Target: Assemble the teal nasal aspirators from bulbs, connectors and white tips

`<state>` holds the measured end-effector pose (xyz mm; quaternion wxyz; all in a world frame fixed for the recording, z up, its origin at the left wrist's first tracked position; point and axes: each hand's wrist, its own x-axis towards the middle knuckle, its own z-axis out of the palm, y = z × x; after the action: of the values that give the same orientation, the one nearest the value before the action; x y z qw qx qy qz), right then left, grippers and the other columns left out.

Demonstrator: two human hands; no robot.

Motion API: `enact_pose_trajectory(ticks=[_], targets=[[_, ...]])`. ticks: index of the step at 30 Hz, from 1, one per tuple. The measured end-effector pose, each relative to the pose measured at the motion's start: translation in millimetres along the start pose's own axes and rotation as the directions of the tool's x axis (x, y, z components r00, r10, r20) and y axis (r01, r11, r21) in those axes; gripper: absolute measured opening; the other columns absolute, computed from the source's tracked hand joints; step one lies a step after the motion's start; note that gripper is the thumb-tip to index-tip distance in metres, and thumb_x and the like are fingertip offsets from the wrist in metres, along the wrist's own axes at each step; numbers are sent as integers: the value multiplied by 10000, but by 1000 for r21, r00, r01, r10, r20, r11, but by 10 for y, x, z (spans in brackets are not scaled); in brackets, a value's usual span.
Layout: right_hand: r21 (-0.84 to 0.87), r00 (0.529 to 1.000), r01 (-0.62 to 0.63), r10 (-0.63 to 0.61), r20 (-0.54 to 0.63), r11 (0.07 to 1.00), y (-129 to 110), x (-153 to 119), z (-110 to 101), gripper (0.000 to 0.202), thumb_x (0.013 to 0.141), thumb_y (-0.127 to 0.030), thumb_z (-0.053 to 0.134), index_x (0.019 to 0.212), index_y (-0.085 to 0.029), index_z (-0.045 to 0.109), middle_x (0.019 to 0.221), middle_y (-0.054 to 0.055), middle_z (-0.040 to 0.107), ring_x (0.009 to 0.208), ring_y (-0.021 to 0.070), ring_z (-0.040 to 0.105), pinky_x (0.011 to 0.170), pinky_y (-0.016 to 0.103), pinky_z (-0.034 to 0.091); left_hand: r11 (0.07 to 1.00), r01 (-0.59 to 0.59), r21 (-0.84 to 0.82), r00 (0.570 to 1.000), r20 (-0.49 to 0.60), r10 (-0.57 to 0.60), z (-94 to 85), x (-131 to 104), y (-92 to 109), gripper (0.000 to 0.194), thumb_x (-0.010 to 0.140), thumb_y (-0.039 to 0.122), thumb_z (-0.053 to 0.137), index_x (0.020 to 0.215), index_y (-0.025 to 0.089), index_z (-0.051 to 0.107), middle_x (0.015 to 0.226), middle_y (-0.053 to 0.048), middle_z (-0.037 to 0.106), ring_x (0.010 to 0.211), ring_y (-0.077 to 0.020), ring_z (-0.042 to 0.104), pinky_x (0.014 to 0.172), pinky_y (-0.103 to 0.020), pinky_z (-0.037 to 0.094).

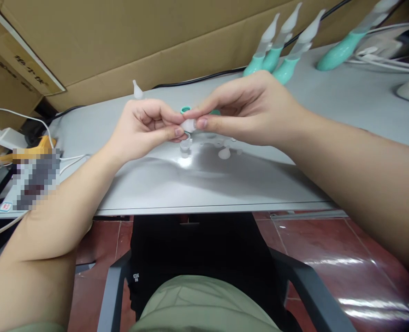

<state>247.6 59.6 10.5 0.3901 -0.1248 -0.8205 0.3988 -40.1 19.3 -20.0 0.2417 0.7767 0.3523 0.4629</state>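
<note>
My left hand point(145, 124) and my right hand point(249, 110) meet above the table, both closed in a pinch. Between their fingertips is a small translucent white plastic part point(189, 125), mostly covered by the fingers. Just behind the fingers a green ring point(186, 109) shows. Below them on the table stands a small clear plastic piece point(185, 146). To its right lies a white teardrop-shaped tip point(224, 153) among other small clear pieces. Another white pointed tip point(137, 90) stands behind my left hand.
Several green bulb aspirators with white tips point(284, 69) stand at the back right, and one more point(342, 50) lies farther right. A black cable point(197, 79) runs along the cardboard wall point(138, 41). White cords and a charger point(12, 138) sit at the left.
</note>
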Motion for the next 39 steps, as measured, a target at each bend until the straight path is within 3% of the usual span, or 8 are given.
enact_pose_trajectory(ticks=[5, 9, 14, 23, 30, 39], targets=[[58, 1000, 16, -17, 17, 998, 12, -3, 0, 156, 1064, -414, 1029, 1055, -269, 973, 1110, 42, 959, 1092, 289, 937, 1048, 473, 791, 999, -3, 46, 1000, 23, 2, 1, -14, -25, 528, 1103, 743, 961, 1107, 234, 822, 1000, -56, 899, 967, -313, 992, 896, -524, 908], [67, 1000, -10, 9, 26, 998, -4, 0, -7, 195, 1070, -422, 1036, 1059, -243, 961, 1133, 41, 962, 1098, 262, 923, 1037, 417, 770, 999, -42, 4, 999, 17, 42, 9, -6, 36, 579, 1056, 787, 994, 1067, 233, 827, 995, -34, 905, 901, -290, 984, 863, -505, 908], [71, 996, -79, 75, 53, 994, -54, 11, -22, 83, 1084, -315, 998, 1043, -260, 951, 1114, 19, 959, 1070, 214, 896, 1006, 349, 740, 1000, -2, -30, 1000, 0, 2, 26, 0, 191, 507, 1015, 695, 1071, 1025, 232, 862, 973, -20, 907, 868, -277, 981, 880, -496, 916], [89, 989, -122, 113, 97, 989, -75, 20, -29, 131, 1074, -267, 995, 993, -261, 893, 1080, 42, 938, 1043, 249, 876, 970, 410, 715, 995, -6, -100, 1000, 17, 7, 45, 6, 275, 390, 1008, 586, 1103, 1010, 233, 937, 949, -2, 932, 845, -258, 979, 829, -450, 909], [37, 983, -130, 124, 133, 991, -139, 26, -39, 149, 1049, -305, 973, 1011, -266, 835, 1132, 66, 935, 1087, 291, 857, 994, 461, 702, 997, 0, -75, 999, 43, 3, 28, 16, 270, 451, 993, 649, 1111, 1001, 226, 954, 950, -22, 940, 828, -258, 973, 804, -429, 898], [54, 960, -181, 164, 228, 982, -123, 36, -82, 238, 1102, -380, 959, 1010, -253, 779, 1181, 51, 935, 1115, 243, 846, 1007, 394, 681, 993, 13, -117, 997, 76, -4, 30, 13, 308, 478, 974, 663, 1129, 990, 222, 944, 911, -24, 919, 823, -250, 971, 787, -399, 882]])
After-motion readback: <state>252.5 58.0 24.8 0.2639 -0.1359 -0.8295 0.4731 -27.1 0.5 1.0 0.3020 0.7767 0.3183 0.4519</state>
